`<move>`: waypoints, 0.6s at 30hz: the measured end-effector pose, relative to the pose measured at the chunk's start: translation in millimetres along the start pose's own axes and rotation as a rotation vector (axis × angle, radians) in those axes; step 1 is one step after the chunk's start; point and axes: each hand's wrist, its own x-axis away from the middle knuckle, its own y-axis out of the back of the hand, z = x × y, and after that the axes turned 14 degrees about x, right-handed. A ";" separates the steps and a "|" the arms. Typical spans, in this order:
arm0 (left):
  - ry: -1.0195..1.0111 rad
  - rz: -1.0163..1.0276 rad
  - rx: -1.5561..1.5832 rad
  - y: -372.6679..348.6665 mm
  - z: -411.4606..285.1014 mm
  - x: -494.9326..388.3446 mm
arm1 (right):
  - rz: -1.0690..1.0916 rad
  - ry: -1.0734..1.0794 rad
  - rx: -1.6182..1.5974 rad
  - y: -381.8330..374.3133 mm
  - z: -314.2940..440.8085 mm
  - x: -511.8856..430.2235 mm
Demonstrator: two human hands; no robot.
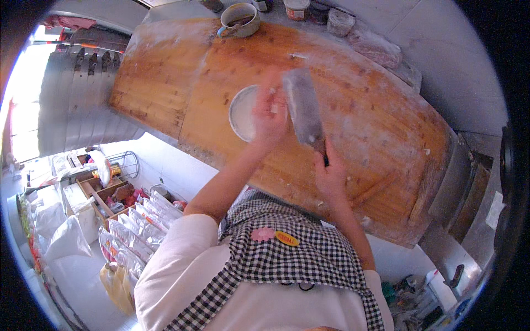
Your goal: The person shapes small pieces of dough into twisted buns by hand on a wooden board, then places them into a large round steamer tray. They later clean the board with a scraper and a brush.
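Observation:
My right hand (330,169) is closed round the handle of a cleaver (304,105), whose broad, dull blade points away from me above the wooden board (207,107). The blade is smeared with something pale. Beside it, my left hand (271,109) is blurred, over the right rim of a round white bowl (243,113); a small white bit shows at the fingers, but whether they grip it is unclear. Part of the bowl is hidden behind this hand. On the board to the right lies a thin wooden rolling pin (374,189).
A handled enamel mug (248,28) stands at the board's far edge. Behind the board are lidded tubs (340,22) and a plastic bag (374,49). White flour-like powder dusts the board. Lower left, packed bags (132,238) stand by a wooden divided box (97,192).

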 end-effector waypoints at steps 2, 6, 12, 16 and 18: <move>-0.004 -0.128 -0.086 43.4 -9.5 -9.0 | 0.081 0.095 0.207 5.1 15.7 -6.4; 0.157 -0.270 -0.035 95.5 -3.8 -23.4 | 0.082 0.018 0.206 6.8 30.5 -23.8; 0.256 -0.210 -0.006 79.4 -14.0 -15.3 | 0.150 -0.426 -0.295 20.8 -1.5 -17.0; 0.669 0.141 0.076 33.9 -31.2 27.8 | 0.071 -0.612 -0.889 -2.2 3.4 11.6; 0.763 0.483 -0.162 3.1 -31.2 61.1 | 0.024 -0.547 -0.963 -21.6 7.8 20.2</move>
